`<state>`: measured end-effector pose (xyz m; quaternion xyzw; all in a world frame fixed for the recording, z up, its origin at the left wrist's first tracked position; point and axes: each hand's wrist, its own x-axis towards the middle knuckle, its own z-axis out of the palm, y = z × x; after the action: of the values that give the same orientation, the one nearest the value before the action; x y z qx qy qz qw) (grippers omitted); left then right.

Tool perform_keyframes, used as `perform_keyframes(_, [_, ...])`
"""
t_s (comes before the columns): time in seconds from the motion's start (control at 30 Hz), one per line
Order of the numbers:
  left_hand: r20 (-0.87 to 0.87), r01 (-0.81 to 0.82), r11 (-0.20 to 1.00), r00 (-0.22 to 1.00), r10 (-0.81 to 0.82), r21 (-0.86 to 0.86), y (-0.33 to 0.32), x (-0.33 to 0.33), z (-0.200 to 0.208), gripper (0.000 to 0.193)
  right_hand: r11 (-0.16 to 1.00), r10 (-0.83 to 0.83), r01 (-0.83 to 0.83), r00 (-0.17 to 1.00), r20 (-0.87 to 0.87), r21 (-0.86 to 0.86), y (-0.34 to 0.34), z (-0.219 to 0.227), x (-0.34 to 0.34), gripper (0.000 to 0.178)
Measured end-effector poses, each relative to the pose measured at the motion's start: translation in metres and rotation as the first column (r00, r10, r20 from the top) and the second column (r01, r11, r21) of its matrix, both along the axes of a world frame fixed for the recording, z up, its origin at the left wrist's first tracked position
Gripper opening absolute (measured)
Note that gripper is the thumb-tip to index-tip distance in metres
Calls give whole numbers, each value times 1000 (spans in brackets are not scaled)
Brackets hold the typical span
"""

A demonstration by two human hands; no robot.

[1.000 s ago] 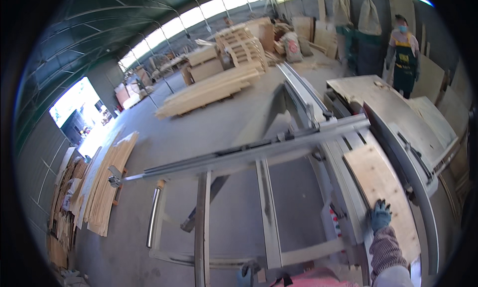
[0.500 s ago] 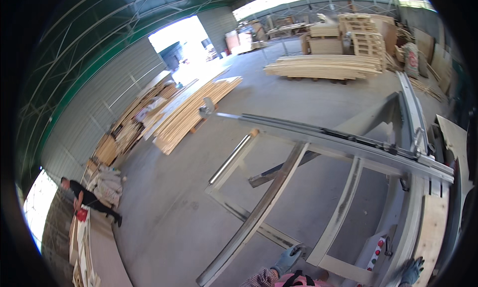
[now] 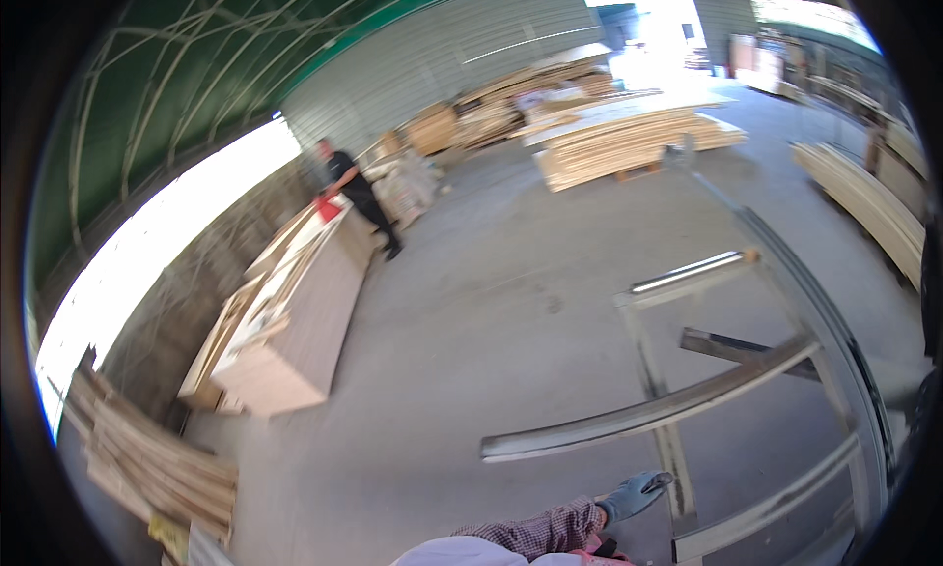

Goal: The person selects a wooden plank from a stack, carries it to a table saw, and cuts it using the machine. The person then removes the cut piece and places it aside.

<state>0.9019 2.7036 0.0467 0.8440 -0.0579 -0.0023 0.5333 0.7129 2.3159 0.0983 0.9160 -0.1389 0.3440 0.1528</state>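
My left hand (image 3: 634,495), in a blue-grey glove below a checked sleeve, reaches in from the lower edge. It is beside the light metal frame (image 3: 732,534) of a machine table, close to one of its crosspieces. Its fingers point right and look partly bent, but motion smears them, and whether they hold anything is unclear. A long worn metal bar (image 3: 629,424) crosses the frame beyond the hand. At the frame's far end is a shiny roller (image 3: 688,271). My right hand is out of the picture.
Left, a person in dark clothes (image 3: 359,198) stands by a long wooden stack (image 3: 305,340), hands near a red object (image 3: 327,208). Boards (image 3: 629,153) lie stacked at the back; more planks (image 3: 157,458) are at lower left. A dark rail (image 3: 825,320) borders the frame.
The view has swung left, so the machine frame now sits farther right and more of the left side shows. My right hand, earlier on the machine's right edge, has left the picture.
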Motion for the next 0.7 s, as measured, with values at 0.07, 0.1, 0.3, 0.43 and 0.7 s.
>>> perform_keyframes(0.07, [32, -71, 997, 997, 71, 4, 18, -5, 9, 28, 988, 140, -139, 990, -1, 70, 25, 2, 27, 45])
perform_keyframes(0.1, [7, -125, 992, 992, 126, -17, 28, -13, 13, 28, 973, 210, -208, 978, -6, 101, 35, 0, 44, 45])
perform_keyframes(0.3, [-78, -382, 923, 923, 377, -56, 75, -56, 7, 28, 901, 396, -386, 918, -16, 197, 63, -16, 87, 47])
perform_keyframes(0.43, [-75, -431, 901, 901, 427, -44, 86, -70, -1, 29, 878, 440, -422, 897, -33, 228, 68, -26, 99, 48])
perform_keyframes(0.7, [-44, -383, 923, 922, 384, 24, 82, -59, 20, 29, 862, 463, -433, 885, -60, 263, 70, -36, 99, 52])
